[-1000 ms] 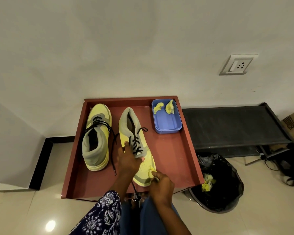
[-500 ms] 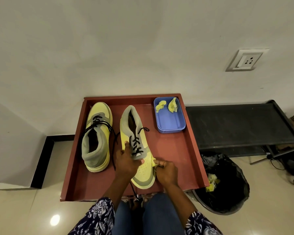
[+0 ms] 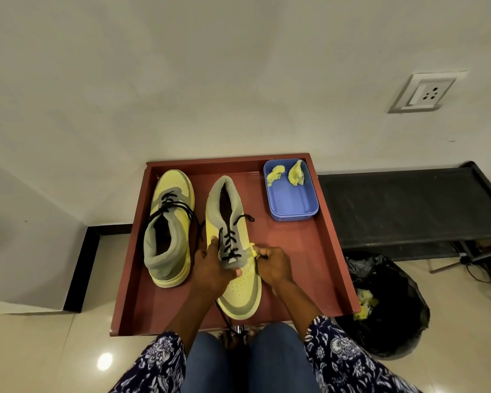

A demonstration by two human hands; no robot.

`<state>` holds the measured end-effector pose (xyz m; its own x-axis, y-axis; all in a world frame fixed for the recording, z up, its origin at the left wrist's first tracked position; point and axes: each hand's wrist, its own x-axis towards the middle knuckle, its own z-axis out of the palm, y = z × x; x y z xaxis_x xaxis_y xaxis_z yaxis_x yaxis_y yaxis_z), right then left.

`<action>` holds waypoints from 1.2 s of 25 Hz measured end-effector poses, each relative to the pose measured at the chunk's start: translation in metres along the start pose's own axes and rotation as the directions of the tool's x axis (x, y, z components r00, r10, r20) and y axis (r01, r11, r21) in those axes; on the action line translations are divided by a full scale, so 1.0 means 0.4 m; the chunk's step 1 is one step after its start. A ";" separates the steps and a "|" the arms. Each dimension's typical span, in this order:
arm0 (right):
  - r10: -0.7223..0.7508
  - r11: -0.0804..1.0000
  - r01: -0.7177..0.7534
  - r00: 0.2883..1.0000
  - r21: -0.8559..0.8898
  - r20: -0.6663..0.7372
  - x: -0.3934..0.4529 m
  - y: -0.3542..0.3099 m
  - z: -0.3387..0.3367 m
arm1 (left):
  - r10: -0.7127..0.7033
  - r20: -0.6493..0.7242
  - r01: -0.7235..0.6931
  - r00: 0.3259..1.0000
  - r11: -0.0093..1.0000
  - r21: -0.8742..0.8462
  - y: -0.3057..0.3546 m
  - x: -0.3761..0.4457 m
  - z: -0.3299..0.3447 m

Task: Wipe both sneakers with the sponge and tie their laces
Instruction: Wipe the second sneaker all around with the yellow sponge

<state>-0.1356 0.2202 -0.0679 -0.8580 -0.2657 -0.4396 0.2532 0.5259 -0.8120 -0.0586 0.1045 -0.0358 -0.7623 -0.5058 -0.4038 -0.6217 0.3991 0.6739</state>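
Note:
Two yellow-and-grey sneakers with black laces lie on a red tray (image 3: 321, 251). The left sneaker (image 3: 169, 231) has its toe to the wall and its laces loose. The right sneaker (image 3: 233, 251) points its toe at me. My left hand (image 3: 213, 268) grips it across the tongue and left side. My right hand (image 3: 272, 263) pinches a small yellow sponge piece (image 3: 254, 250) against the shoe's right side. A lace end hangs over the tray's near edge.
A blue box (image 3: 292, 205) with two yellow sponge pieces stands in the tray's far right corner. A black bench (image 3: 403, 205) runs to the right along the wall. Below it a black-lined bin (image 3: 386, 307) holds yellow scraps. My knees are under the tray's near edge.
My right hand has moved the sponge from the toe up along the shoe's right side towards the laces. My left hand keeps its hold on the shoe.

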 end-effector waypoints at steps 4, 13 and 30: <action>-0.081 0.987 0.084 0.996 -0.136 0.031 -0.026 0.032 0.005 | 0.012 0.008 -0.013 1.000 1.000 0.009 -0.008 0.006 -0.004; -0.026 0.975 0.026 1.000 -0.222 0.006 -0.178 0.102 0.045 | -0.010 0.030 0.012 0.999 0.999 -0.039 -0.005 0.002 -0.015; 0.089 0.995 -0.083 0.991 0.059 -0.103 0.019 -0.031 0.015 | 0.058 0.045 -0.057 0.997 0.998 -0.029 -0.019 0.004 -0.020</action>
<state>-0.1427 0.2067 -0.0636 -0.8736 -0.1331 -0.4682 0.3497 0.4975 -0.7939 -0.0535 0.0946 -0.0365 -0.8047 -0.4467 -0.3910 -0.5717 0.4054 0.7133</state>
